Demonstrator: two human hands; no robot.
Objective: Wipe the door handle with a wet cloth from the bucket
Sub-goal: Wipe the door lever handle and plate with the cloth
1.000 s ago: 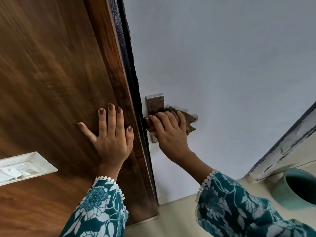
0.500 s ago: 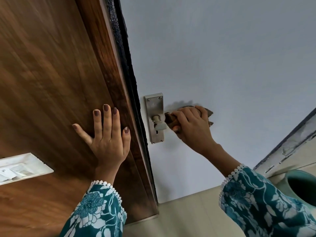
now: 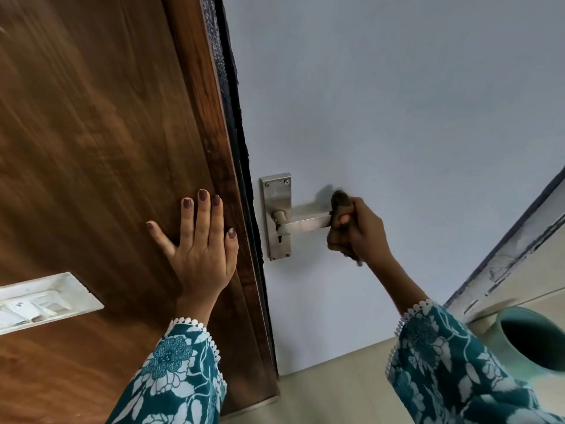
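Observation:
A steel lever door handle (image 3: 305,224) on its backplate (image 3: 276,197) sits on the pale grey door. My right hand (image 3: 360,231) is closed around a dark brown cloth (image 3: 340,201) wrapped over the free end of the lever; the rest of the lever is bare. My left hand (image 3: 201,246) lies flat with fingers spread on the brown wooden panel (image 3: 91,148), left of the handle. A teal bucket (image 3: 526,341) stands on the floor at the lower right, its inside dark.
A white switch plate (image 3: 39,301) is set in the wooden panel at the lower left. A black door edge (image 3: 235,123) runs between the panel and the door. A window frame (image 3: 504,261) slants at the right above the beige floor (image 3: 330,390).
My right hand has slid the cloth along the lever from the backplate out to its free end, baring the lever. My left hand has stayed flat on the wood.

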